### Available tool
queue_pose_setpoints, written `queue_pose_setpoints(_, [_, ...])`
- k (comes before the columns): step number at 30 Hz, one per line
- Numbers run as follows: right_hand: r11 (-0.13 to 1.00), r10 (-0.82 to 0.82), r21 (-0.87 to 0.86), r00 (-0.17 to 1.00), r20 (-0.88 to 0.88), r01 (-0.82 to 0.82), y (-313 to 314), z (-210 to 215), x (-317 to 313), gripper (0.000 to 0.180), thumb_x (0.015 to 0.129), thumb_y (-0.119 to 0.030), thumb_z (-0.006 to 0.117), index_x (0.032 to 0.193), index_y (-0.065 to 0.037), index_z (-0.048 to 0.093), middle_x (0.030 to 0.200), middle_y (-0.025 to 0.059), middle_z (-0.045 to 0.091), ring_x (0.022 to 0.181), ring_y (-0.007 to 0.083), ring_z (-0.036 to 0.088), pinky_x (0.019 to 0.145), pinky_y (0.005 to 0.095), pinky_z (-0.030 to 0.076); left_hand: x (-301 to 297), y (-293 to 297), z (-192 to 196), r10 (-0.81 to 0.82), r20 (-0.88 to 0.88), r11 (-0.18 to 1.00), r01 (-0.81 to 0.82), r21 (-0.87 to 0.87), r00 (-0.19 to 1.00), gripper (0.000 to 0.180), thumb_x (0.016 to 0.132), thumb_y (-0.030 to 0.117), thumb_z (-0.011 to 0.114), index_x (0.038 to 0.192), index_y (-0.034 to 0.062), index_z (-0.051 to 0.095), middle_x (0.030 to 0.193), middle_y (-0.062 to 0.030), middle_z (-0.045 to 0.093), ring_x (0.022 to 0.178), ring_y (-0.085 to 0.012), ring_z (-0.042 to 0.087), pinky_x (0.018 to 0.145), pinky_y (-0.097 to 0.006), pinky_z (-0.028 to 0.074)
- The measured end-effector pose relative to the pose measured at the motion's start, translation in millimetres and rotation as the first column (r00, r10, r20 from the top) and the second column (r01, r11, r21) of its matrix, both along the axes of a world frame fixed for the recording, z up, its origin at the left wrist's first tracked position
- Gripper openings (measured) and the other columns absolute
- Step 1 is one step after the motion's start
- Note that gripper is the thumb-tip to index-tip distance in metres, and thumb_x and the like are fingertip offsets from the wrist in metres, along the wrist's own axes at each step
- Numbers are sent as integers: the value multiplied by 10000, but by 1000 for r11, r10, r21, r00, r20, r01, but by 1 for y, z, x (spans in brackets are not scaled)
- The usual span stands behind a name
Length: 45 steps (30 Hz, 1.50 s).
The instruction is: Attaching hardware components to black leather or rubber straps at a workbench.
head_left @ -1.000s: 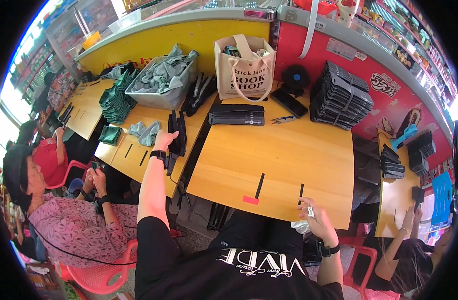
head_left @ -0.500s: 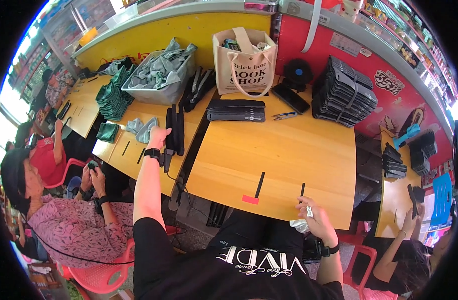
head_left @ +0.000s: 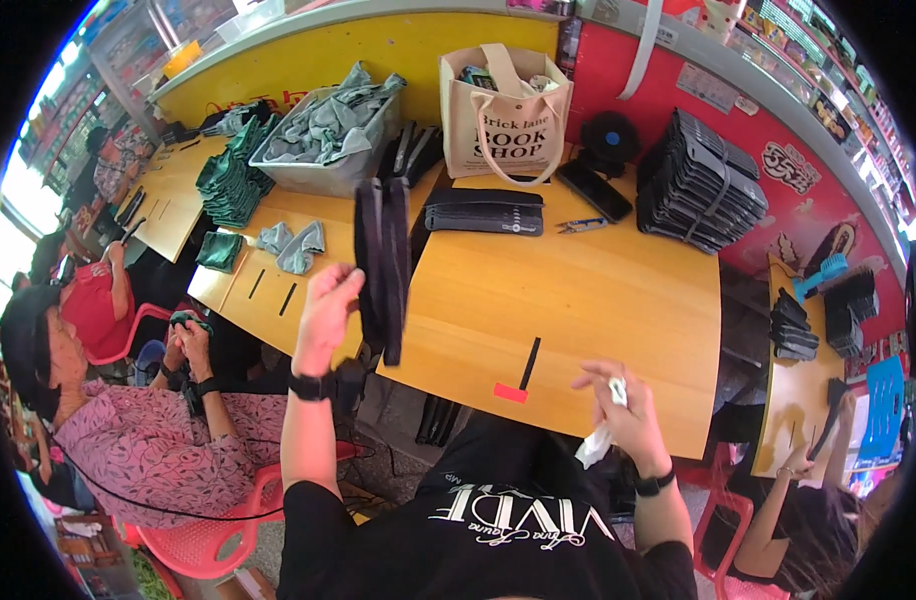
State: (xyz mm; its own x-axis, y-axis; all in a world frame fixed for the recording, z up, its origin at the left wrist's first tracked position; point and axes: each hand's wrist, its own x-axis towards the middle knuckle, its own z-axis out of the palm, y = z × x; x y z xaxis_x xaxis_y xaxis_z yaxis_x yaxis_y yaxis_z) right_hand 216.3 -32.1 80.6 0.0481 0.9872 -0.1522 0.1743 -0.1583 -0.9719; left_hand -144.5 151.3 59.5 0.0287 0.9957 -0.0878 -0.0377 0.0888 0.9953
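My left hand [head_left: 328, 305] pinches the edge of a bundle of long dark fabric strips [head_left: 383, 275], held upright in the air over the gap between two tables. My right hand [head_left: 630, 425] is half curled near the front edge of the wooden table [head_left: 598, 290], with a crumpled white piece [head_left: 596, 446], like tissue or thin plastic, in its fingers. Whether that white stuff is one piece or two I cannot tell. Ahead on this table lies a flat stack of folded dark fabric [head_left: 483, 212]. Nearer me, a red strip [head_left: 511, 393] and a black line mark the tabletop.
Small scissors [head_left: 582, 225], a phone [head_left: 594, 192], a fan [head_left: 609, 140], a tied dark fabric stack [head_left: 700, 180] and a canvas bag [head_left: 503, 115] stand at the back. Left are a bin of grey fabric [head_left: 323, 165] and green piles [head_left: 233, 180]. People sit on both sides.
My left hand has lifted the dark strips off the left table and drawn them right, toward me. My right hand has risen slightly, with the white piece now hanging more visibly from it.
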Motion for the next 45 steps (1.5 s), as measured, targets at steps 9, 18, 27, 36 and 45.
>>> queue_pose_setpoints(9, [943,-109,296,982,-151,151,46,14,-51,366,964,-157,539,1296,-21,462,860,-13,558,586,49,447,526,214,398,90,-98,23,-545,-48,838,541,-74,837,184,874,10,601,1054,-4,568,918,-6,590,834,-66,549,713,-218,459])
queue_pose_setpoints(18, [927,-109,355,992,-57,122,24,7,-62,143,902,-75,613,1009,-9,544,713,-18,499,646,78,449,565,235,372,121,-110,4,-581,73,783,531,323,811,707,728,73,794,1305,34,387,1206,-74,522,1050,-135,555,864,-271,470])
queue_pose_setpoints(27, [793,-64,600,966,250,-103,10,21,-60,358,718,-118,802,956,-20,553,808,108,615,659,199,581,605,289,464,133,-127,13,-566,137,815,528,236,813,609,676,68,844,1199,14,535,1064,-25,599,993,-104,551,884,-282,460])
queue_pose_setpoints(36, [661,-192,734,981,-31,153,1,12,-77,325,803,-198,746,912,3,515,810,154,617,681,223,582,626,307,461,135,-137,23,-486,409,874,424,238,773,469,696,38,823,1098,30,582,1029,-12,621,969,-90,580,879,-243,459])
queue_pose_setpoints(45, [718,-181,682,983,-11,140,2,28,-68,292,742,-87,751,893,-2,517,807,146,618,683,229,593,619,306,465,136,-131,31,-493,319,860,396,323,810,513,725,9,782,1173,22,532,1044,-15,602,978,-103,562,873,-257,457])
